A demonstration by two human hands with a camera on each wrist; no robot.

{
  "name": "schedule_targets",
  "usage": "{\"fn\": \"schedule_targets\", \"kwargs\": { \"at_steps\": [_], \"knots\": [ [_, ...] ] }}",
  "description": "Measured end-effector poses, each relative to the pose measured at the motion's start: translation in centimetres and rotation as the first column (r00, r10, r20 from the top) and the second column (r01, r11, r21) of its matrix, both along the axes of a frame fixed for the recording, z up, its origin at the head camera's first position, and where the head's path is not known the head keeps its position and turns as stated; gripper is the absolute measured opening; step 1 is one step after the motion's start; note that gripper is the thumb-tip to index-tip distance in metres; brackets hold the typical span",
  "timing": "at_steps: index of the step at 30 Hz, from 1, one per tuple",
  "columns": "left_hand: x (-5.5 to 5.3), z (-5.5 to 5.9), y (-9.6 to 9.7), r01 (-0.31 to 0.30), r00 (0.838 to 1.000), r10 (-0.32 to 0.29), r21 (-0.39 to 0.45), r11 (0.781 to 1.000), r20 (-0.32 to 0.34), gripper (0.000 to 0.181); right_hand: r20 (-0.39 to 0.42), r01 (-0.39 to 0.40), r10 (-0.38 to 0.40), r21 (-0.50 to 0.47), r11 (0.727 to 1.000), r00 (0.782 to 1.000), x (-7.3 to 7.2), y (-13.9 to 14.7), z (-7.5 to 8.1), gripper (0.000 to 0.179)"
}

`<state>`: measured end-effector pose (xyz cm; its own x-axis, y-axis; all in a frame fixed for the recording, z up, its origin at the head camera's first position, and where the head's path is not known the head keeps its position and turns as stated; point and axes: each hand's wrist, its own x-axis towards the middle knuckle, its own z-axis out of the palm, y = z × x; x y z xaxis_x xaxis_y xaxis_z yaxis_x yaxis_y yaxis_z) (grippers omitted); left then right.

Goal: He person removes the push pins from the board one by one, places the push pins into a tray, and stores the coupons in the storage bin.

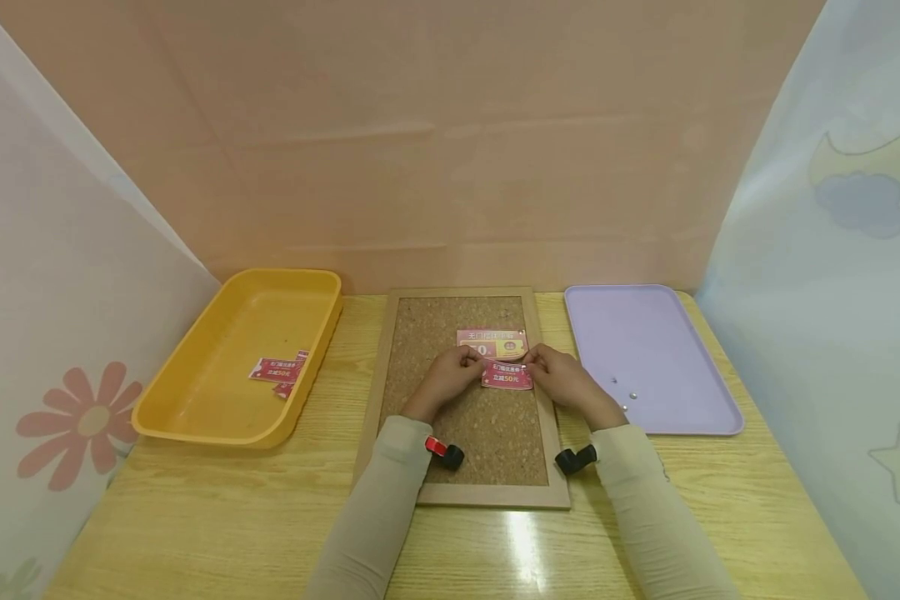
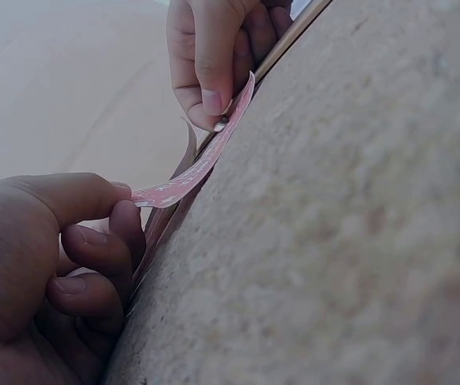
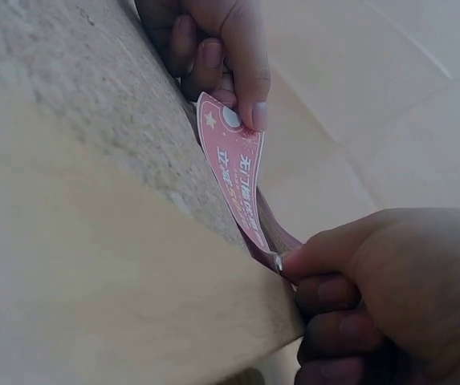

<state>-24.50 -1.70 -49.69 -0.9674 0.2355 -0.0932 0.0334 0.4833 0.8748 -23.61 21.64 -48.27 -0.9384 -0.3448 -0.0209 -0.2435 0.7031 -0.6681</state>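
A pink coupon [image 1: 507,377] with white Chinese print is held over the cork board [image 1: 480,442], just below a second coupon [image 1: 492,340] that lies flat on the cork. My left hand [image 1: 448,382] pinches its left end between thumb and index finger, the other fingers curled. At its upper right corner, my right hand [image 1: 567,385] grips a small shiny thumbtack [image 3: 278,261] with thumb and index finger. Between the hands the coupon bows, as the left wrist view shows. Another pale tack head sits on the upper coupon's right corner.
On the left stands a deep yellow tray [image 1: 195,425] with several pink coupons [image 1: 279,371] inside. A flat lilac tray [image 1: 652,333] at the right holds a few thumbtacks [image 1: 633,396] near its left edge. The board's wooden frame [image 1: 495,496] lies on the wooden table [image 1: 270,517].
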Motion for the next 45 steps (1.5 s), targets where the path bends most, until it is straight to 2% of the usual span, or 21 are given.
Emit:
{"fn": "schedule_targets", "kwargs": {
  "at_steps": [10, 23, 36, 45],
  "knots": [
    [0.05, 0.09, -0.05, 0.000, 1.000, 0.000, 0.005, 1.000, 0.002, 0.018, 0.019, 0.021, -0.021, -0.014, 1.000, 1.000, -0.07, -0.01, -0.10, 0.012],
    [0.06, 0.02, -0.06, -0.003, 1.000, 0.003, 0.000, 1.000, 0.003, 0.018, 0.001, 0.017, -0.017, -0.016, 1.000, 1.000, 0.01, -0.05, -0.14, 0.010],
    [0.05, -0.12, -0.15, 0.009, 1.000, -0.009, -0.001, 1.000, -0.026, 0.017, 0.012, 0.037, -0.037, -0.007, 0.999, 0.999, -0.19, -0.08, -0.37, 0.011],
    [0.00, -0.21, -0.10, 0.007, 1.000, -0.007, -0.006, 1.000, -0.022, 0.016, 0.016, 0.033, -0.033, -0.009, 0.999, 0.999, -0.08, 0.00, -0.32, 0.012]
  ]
}}
